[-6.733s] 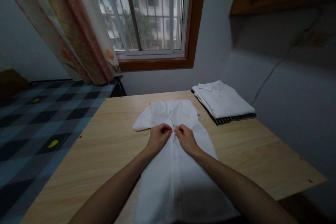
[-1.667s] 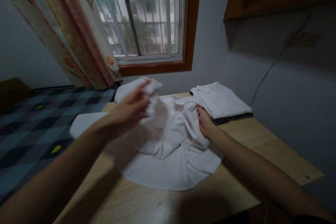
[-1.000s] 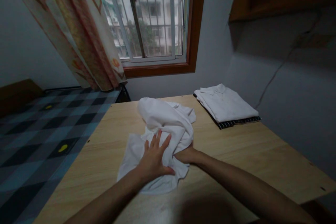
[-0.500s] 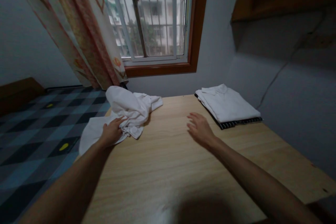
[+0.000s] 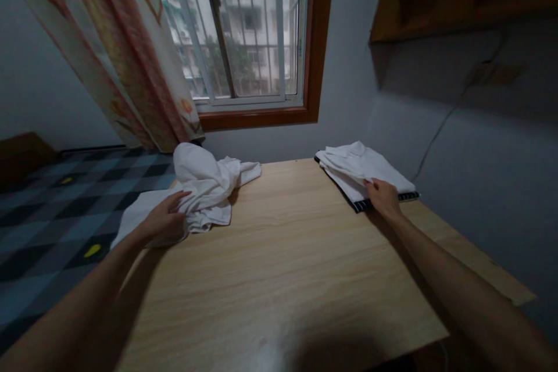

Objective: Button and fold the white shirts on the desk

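My right hand (image 5: 383,197) is closed in a pinch on the front edge of a folded white shirt (image 5: 375,165) and lifts that edge a little. The shirt lies on a black striped garment (image 5: 358,206), which shows along the near and left sides. At the table's left edge lies a crumpled white garment (image 5: 207,183), probably a shirt. My left hand (image 5: 163,218) is at its near left side, fingers curled into the cloth. Its fingertips are partly hidden by folds.
The wooden table (image 5: 261,267) stands below the window (image 5: 248,40). To the left is a bed with a checked sheet (image 5: 39,244), with a flowered curtain (image 5: 143,70) above. A wooden shelf (image 5: 427,17) hangs on the right wall, near a cable (image 5: 438,131).
My right hand has moved right from over the table to the folded shirt and raised its front edge. My left hand has shifted left along the crumpled garment. The view has turned slightly right.
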The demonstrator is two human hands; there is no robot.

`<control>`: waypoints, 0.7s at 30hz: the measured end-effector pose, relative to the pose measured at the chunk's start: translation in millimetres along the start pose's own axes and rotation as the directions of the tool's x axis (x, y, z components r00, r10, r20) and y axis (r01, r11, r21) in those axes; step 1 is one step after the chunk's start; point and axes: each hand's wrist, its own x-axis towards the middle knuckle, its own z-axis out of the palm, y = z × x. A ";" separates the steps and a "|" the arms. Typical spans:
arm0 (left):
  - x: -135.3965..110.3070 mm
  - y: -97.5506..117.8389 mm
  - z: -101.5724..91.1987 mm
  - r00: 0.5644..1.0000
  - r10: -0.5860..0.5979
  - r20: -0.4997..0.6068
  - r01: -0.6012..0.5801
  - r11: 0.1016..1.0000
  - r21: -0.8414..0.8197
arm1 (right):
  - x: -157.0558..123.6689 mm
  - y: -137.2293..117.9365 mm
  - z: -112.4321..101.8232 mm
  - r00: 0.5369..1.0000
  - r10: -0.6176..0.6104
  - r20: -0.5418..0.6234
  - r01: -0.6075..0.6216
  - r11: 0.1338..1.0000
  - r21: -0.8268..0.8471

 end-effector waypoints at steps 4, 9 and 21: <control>-28.6 35.2 11.8 0.956 0.062 -0.286 -0.074 0.997 -0.030 | -46.8 -57.4 -12.4 0.970 -0.228 -0.080 0.241 0.940 0.243; -72.2 114.9 56.8 0.938 0.343 -0.058 -0.348 0.919 -0.187 | -140.5 -131.3 -10.5 0.609 -0.779 0.149 0.607 0.578 0.545; -111.0 164.0 86.0 0.736 0.448 0.507 -0.501 0.865 -0.036 | -92.5 -127.8 26.5 0.831 -0.524 0.186 0.355 0.758 0.547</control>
